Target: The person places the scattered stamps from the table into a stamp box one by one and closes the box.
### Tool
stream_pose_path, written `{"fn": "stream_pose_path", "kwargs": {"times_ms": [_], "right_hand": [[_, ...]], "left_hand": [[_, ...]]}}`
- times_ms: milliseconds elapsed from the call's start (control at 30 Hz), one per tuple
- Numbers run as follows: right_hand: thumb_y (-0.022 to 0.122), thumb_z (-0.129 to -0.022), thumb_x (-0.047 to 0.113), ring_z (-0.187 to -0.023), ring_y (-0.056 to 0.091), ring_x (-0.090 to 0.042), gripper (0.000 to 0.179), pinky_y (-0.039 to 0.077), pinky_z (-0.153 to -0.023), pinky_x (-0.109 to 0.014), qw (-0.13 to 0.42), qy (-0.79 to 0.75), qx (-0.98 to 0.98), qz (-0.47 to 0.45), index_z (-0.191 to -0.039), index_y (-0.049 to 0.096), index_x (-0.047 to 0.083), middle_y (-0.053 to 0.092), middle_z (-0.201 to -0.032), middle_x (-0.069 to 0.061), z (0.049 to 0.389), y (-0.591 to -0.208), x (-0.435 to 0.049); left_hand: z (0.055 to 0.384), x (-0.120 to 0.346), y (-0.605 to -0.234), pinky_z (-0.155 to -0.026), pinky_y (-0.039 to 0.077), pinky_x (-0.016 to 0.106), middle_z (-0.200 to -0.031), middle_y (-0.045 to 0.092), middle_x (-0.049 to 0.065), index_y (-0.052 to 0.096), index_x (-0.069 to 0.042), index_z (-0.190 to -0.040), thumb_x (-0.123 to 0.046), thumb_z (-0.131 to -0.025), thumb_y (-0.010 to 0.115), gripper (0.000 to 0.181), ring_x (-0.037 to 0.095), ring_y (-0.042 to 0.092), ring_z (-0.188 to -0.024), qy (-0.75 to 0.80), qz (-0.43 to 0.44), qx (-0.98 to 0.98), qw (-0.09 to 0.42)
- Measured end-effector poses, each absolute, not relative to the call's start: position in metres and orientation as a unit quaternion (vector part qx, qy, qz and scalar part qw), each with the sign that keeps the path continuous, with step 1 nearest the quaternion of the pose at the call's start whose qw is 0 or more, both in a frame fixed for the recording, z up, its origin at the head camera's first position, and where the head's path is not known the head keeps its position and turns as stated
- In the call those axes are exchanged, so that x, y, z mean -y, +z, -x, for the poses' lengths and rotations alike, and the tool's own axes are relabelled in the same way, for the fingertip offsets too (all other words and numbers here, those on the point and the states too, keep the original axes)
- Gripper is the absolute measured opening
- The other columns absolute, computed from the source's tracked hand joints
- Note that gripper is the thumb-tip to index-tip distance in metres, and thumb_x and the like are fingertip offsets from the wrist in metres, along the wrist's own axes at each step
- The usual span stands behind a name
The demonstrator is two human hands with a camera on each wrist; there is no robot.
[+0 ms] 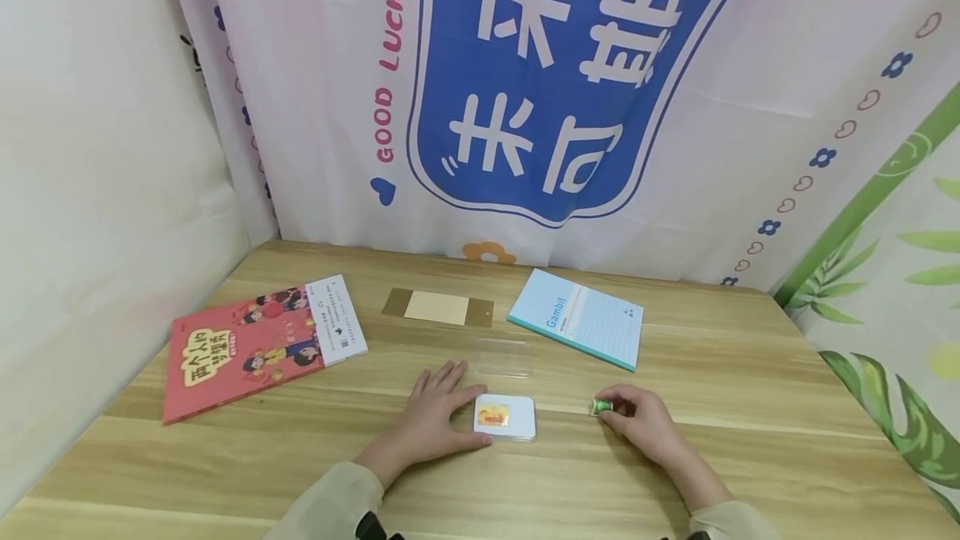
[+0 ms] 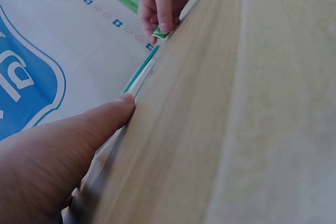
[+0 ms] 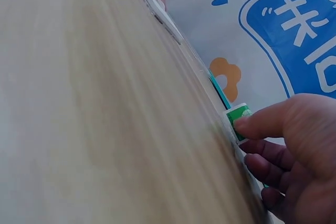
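A white rounded card (image 1: 523, 417) with a yellow-orange picture lies on the table, a clear edge showing beneath it. My left hand (image 1: 429, 422) holds it at the left end, index finger at the far edge and thumb at the near edge; the other fingers spread on the tabletop. In the left wrist view the thumb (image 2: 105, 121) lies along that edge. My right hand (image 1: 647, 423) pinches a small green-and-white block (image 3: 240, 121) between thumb and fingers, at the table surface to the card's right. What the block is cannot be told.
Just beyond the card lies a clear plastic piece (image 1: 502, 358). Farther back are a brown strip with a beige middle (image 1: 437, 307) and a light-blue notebook (image 1: 577, 317). A red book (image 1: 247, 348) lies at the left. A printed cloth (image 1: 322, 107) hangs along the table's back edge.
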State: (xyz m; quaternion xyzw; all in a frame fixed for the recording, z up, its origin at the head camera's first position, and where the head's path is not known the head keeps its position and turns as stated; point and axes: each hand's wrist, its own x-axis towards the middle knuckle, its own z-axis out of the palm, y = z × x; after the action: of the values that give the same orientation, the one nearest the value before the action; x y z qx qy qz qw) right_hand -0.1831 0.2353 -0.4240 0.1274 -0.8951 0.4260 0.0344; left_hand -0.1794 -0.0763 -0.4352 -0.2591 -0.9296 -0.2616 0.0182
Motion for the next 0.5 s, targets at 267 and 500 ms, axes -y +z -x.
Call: {"fn": "stream_pose_path", "kwargs": {"times_ms": [267, 500], "right_hand": [[0.062, -0.072, -0.007, -0.062, 0.046, -0.012, 0.021, 0.041, -0.054, -0.022, 0.021, 0.491, 0.863, -0.117, -0.092, 0.063, -0.001, 0.053, -0.07, -0.005, 0.182, -0.409, -0.206], [0.063, -0.073, -0.003, -0.06, 0.048, -0.012, 0.02, 0.041, -0.053, -0.022, 0.006, 0.551, 0.826, -0.119, -0.093, 0.064, 0.0, 0.054, -0.068, -0.005, 0.185, -0.415, -0.172]], "left_hand": [[0.18, 0.076, -0.435, -0.097, 0.003, 0.053, -0.137, 0.024, 0.017, 0.05, -0.016, -0.123, -0.065, -0.068, 0.053, 0.073, 0.033, 0.013, -0.126, -0.261, 0.259, 0.93, 0.017], [0.18, 0.075, -0.433, -0.097, 0.002, 0.052, -0.138, 0.023, 0.016, 0.05, -0.018, -0.123, -0.065, -0.067, 0.054, 0.073, 0.032, 0.012, -0.126, -0.257, 0.251, 0.933, 0.011]]}}
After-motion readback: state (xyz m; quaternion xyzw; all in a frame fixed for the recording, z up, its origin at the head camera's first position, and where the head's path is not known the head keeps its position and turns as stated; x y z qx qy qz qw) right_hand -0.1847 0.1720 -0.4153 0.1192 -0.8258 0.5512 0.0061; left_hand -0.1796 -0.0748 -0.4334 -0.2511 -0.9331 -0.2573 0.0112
